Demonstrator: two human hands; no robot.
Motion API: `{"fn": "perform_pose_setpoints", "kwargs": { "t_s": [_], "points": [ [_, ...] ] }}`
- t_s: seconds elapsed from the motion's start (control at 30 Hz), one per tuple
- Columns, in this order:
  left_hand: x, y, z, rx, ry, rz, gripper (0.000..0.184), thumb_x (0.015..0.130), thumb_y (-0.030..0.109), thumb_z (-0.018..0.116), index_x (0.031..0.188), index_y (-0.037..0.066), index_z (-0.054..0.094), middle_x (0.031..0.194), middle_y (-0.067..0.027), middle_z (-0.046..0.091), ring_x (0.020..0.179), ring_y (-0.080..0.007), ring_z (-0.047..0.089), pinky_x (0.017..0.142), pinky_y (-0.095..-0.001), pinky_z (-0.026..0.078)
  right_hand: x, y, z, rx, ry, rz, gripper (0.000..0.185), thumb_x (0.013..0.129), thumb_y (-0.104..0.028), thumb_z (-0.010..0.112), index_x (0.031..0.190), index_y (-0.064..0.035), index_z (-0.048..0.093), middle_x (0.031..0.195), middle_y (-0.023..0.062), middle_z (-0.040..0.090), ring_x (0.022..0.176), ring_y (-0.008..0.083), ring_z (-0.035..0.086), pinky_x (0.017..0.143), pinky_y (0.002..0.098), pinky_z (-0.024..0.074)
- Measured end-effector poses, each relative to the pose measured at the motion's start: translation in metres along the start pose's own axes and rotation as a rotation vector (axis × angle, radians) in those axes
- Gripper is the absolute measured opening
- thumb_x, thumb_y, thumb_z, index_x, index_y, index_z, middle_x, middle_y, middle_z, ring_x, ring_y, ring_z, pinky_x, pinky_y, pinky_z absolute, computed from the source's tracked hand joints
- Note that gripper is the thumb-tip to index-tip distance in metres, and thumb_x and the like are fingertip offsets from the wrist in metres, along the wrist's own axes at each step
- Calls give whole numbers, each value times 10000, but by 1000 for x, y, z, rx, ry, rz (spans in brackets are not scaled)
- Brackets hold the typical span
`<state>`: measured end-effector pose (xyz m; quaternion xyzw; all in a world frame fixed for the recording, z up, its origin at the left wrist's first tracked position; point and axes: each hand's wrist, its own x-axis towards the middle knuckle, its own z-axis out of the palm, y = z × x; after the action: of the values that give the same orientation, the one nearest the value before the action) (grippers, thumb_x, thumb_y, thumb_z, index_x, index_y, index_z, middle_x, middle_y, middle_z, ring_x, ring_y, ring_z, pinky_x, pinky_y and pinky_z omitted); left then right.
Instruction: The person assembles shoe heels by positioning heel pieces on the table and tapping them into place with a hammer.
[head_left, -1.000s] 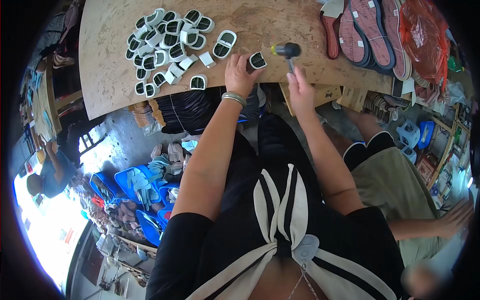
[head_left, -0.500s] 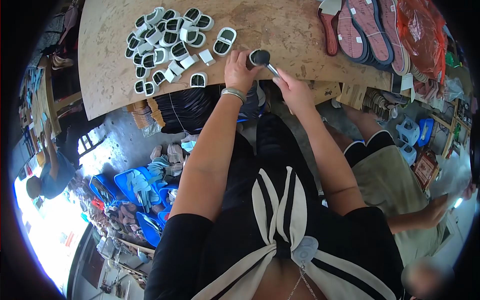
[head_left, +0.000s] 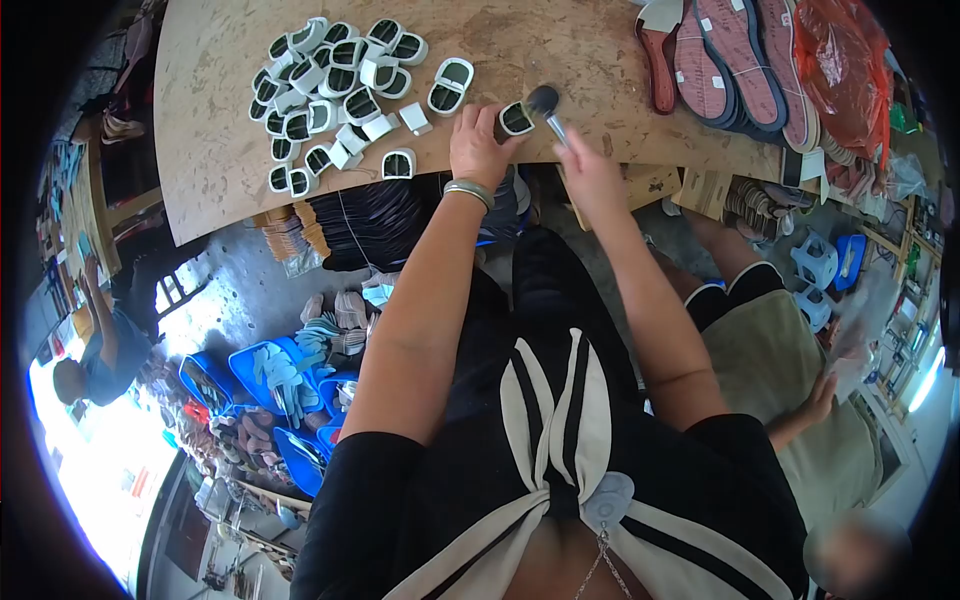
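On the wooden table, my left hand rests at the near edge, its fingertips at a small white-rimmed piece with a dark inside. My right hand is closed round the metal handle of a hammer with a dark round head. The head hangs just above and right of that piece, slightly blurred. Left of my hands lies a heap of similar white-rimmed pieces. A joined pair of them and a single one lie apart from the heap.
Pink soles, a red-handled tool and a red plastic bag are at the table's right. Blue bins stand on the floor. One person sits at right holding clear plastic; another is far left.
The hammer head came down from the right onto the piece, then lifted off it to the right. My left hand has barely moved. The person at right has brought the clear plastic closer.
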<state>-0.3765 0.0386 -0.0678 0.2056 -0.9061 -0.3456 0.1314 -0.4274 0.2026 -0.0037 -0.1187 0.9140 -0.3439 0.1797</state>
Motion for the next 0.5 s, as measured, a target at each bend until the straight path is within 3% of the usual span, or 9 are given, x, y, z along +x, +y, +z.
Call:
{"fn": "perform_pose_setpoints", "kwargs": {
  "t_s": [0.03, 0.13, 0.23, 0.33, 0.5],
  "points": [
    [-1, 1, -1, 1, -2, 3, 477, 679, 286, 835, 1070, 98, 638, 991, -99, 588, 973, -322, 574, 853, -419, 488, 4, 2, -2, -94, -82, 5, 401, 971, -395, 536, 1287, -157, 601, 768, 188, 637, 708, 347, 640, 669, 438, 485],
    [-2, -1, 0, -4, 2, -6, 476, 683, 288, 833, 1072, 97, 637, 988, -101, 584, 974, -323, 572, 854, -420, 486, 11, -18, -22, 19, -106, 53, 397, 976, -389, 525, 1291, -159, 599, 762, 187, 640, 708, 354, 643, 667, 437, 490],
    [-2, -3, 1, 1, 1, 1, 481, 682, 290, 835, 1075, 96, 634, 987, -104, 581, 972, -323, 570, 853, -420, 485, 6, -11, 1, 111, 168, -4, 389, 976, -382, 521, 1293, -170, 598, 765, 187, 646, 721, 370, 646, 663, 451, 491],
    [1, -1, -1, 3, -10, 2, 489, 678, 295, 836, 1076, 95, 633, 986, -106, 580, 970, -324, 570, 850, -419, 485, 12, -6, -1, -129, -159, -19, 380, 977, -374, 514, 1292, -181, 600, 768, 187, 652, 741, 381, 650, 670, 465, 495],
    [-2, -3, 1, 3, 11, -11, 494, 674, 289, 838, 1079, 95, 632, 985, -107, 579, 967, -324, 569, 846, -418, 485, 3, -28, -3, 30, 64, -76, 378, 971, -370, 517, 1289, -184, 602, 783, 189, 660, 738, 385, 652, 663, 478, 501]
  ]
}}
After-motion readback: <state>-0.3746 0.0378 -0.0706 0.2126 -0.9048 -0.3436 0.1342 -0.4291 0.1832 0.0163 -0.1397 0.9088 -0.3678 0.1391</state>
